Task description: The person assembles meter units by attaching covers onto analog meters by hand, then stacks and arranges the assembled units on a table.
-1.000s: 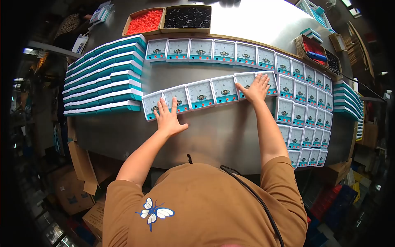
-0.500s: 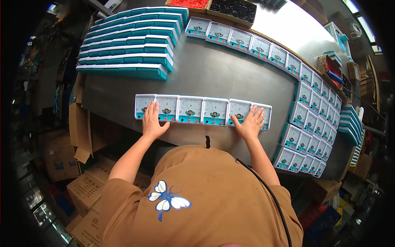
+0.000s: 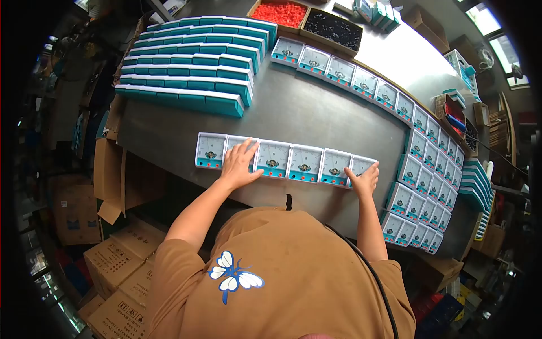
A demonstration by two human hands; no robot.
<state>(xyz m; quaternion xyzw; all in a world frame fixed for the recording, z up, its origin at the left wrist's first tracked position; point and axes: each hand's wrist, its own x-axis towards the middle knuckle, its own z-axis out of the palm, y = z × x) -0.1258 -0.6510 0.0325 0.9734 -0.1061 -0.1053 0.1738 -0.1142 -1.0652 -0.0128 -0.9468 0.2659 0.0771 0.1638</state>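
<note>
- Metal bench (image 3: 316,107) fills most of my feed, with boxed red pieces (image 3: 279,13) and black pieces (image 3: 332,31) way out past both hands.
- Row of six meters (image 3: 274,158) lies side by side right at the hands, well apart from the others.
- Left hand (image 3: 238,168) is spread loosely over the second meter from the left, not clenched.
- Right hand (image 3: 366,181) is open too, thumb near the seam of the last two meters, fingers by the outer end; can't tell how hard it's pressing.
- Progress, my guess: ranks of meters (image 3: 415,165) right of the right hand look laid out already, but this row isn't up against them.
- Teal-and-white stacks (image 3: 186,72) beyond the left hand: neither hand's on them, so probably what's left.
</note>
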